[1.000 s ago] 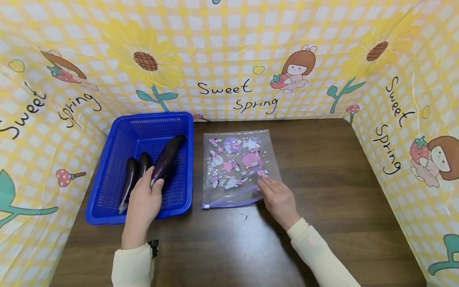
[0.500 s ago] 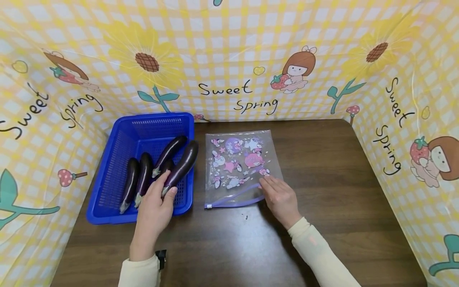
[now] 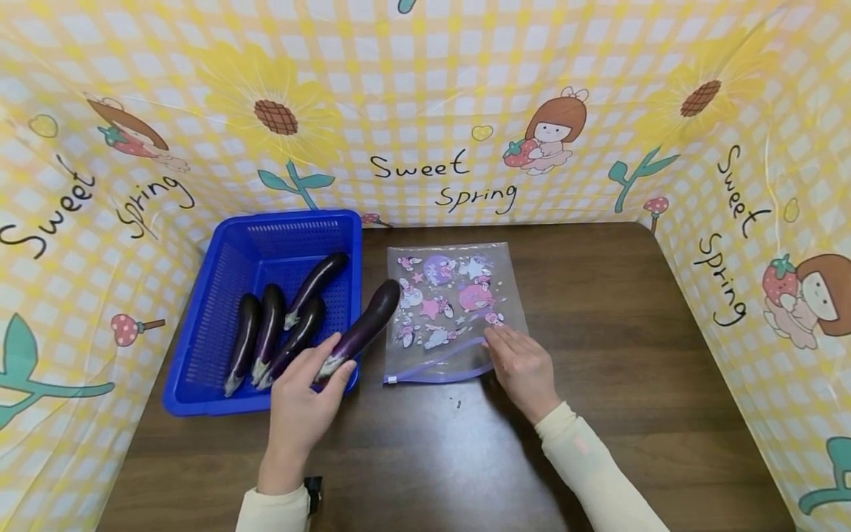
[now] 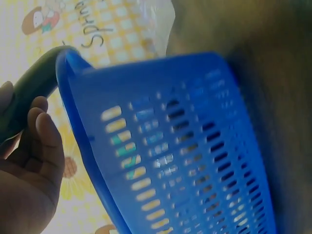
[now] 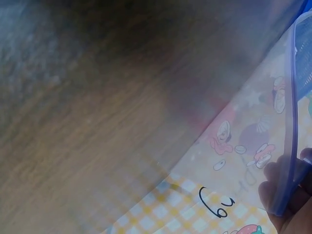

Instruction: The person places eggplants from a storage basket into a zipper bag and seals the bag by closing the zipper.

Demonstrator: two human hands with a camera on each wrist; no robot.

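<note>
My left hand [image 3: 307, 403] grips a dark purple eggplant [image 3: 372, 314] near its stem end. The eggplant's rounded end points up and right, past the right rim of the blue basket [image 3: 174, 384] and overlapping the zipper bag's left edge in the head view. My right hand [image 3: 521, 369] holds the near right corner of the clear zipper bag [image 3: 459, 362], which is printed with pink and purple figures and lies flat. Its purple zipper strips stand apart, with the slider at the left end. In the right wrist view, fingers [image 5: 273, 192] curl at the purple strip.
Several more eggplants [image 3: 244, 336] lie in the basket, at the left of the brown wooden table [image 3: 612, 318]. Yellow checked cloth [image 3: 425, 96] walls off the back and both sides. A tiny dark mark [image 3: 459, 404] shows on the table in front of the bag.
My left hand has lifted the eggplant and carried it right, from inside the basket to past its right rim. The right hand stays at the bag's corner.
</note>
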